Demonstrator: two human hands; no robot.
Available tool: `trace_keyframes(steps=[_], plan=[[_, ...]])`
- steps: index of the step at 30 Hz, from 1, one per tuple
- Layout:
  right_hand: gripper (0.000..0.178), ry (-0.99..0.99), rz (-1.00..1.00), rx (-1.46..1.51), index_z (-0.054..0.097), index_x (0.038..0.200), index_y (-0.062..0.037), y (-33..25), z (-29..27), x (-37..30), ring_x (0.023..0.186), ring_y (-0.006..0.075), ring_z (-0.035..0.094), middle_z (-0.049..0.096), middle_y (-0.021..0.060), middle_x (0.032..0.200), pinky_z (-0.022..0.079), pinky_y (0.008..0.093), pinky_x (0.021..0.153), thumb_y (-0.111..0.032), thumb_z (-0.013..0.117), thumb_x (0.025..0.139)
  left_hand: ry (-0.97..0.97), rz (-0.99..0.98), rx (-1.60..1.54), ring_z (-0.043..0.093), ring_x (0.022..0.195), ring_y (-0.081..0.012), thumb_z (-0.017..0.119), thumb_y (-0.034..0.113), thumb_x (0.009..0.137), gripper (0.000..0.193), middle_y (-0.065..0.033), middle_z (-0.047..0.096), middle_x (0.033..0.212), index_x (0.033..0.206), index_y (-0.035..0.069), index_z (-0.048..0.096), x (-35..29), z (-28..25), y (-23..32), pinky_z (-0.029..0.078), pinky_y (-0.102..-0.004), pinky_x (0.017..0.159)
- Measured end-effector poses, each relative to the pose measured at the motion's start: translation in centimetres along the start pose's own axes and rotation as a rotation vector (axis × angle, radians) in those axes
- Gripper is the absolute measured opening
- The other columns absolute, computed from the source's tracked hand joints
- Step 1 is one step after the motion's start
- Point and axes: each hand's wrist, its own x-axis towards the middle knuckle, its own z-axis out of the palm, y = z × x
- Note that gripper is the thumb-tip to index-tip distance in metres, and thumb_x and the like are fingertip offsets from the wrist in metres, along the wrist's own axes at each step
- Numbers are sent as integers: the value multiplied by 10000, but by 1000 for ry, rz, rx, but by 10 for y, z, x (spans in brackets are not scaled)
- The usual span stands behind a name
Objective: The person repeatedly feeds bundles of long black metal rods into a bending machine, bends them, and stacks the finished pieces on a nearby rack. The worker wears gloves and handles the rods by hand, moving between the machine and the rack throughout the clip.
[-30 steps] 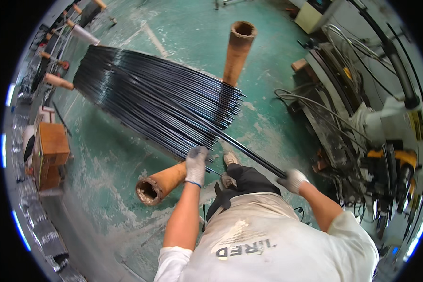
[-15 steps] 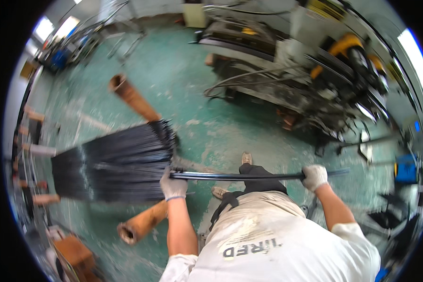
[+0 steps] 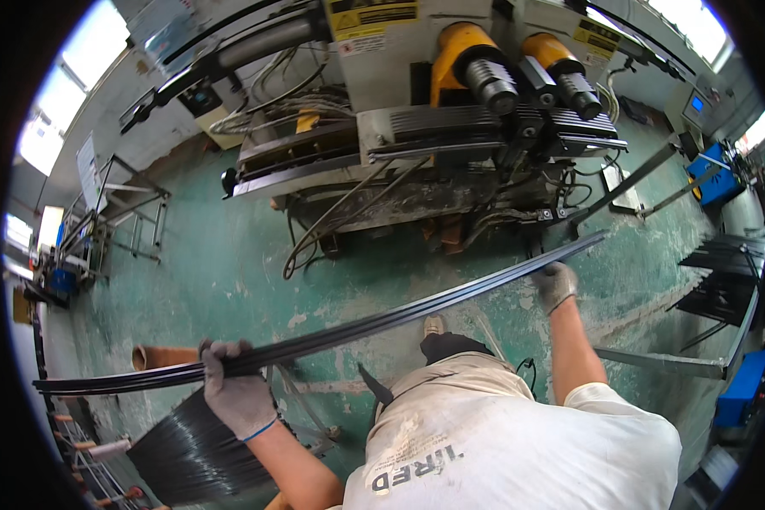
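Left hand (image 3: 236,398) and right hand (image 3: 558,287) grasping black bars (image 3: 382,320) short of front edge of machine (image 3: 446,127), fingers closing round; seemingly carrying step, next move calling for even support

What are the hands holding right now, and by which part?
A few long black bars: the gloved left hand grips them between their middle and left end, the gloved right hand near their right end.

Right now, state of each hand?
Left hand: closed around the long black bars, toward their left end.
Right hand: closed on the same bars near their right end; fingers partly hidden.
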Motion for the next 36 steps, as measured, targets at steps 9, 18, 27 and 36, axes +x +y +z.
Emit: trace_keyframes(steps=[9, 18, 27, 36], plan=[[195, -63, 192, 411, 748, 1241, -50, -31, 83, 59, 1160, 246, 741, 804, 88, 1195, 613, 409, 1034, -196, 663, 1142, -412, -56, 124, 692, 1221, -315, 704, 166, 1101, 421, -117, 738, 1266, 1479, 13, 601, 104, 138, -51, 446, -574, 1261], [218, 300, -22, 453, 715, 1189, -57, -127, 143, 109, 962, 229, 743, 771, 47, 1068, 630, 396, 869, -214, 814, 1074, -258, -110, 291, 707, 1152, -282, 706, 246, 1122, 243, -120, 760, 1150, 1208, 21, 739, 222, 110, -77, 542, -471, 1128], [333, 201, -149, 524, 749, 1280, -57, -157, 224, 184, 1042, 280, 744, 783, 95, 1145, 612, 459, 961, -266, 729, 1021, 7, -372, 125, 732, 1126, -311, 715, 321, 1119, 358, -157, 792, 1149, 1146, -32, 765, 313, 107, -213, 574, -443, 1090], [206, 318, -148, 38, 785, 1119, -20, -143, 248, 245, 875, 256, 713, 763, 114, 1022, 583, 446, 766, -160, 735, 976, -34, -664, 12, 721, 1270, -349, 730, 260, 1117, 321, -192, 781, 1321, 1256, -28, 754, 343, 147, -300, 570, -527, 1180]])
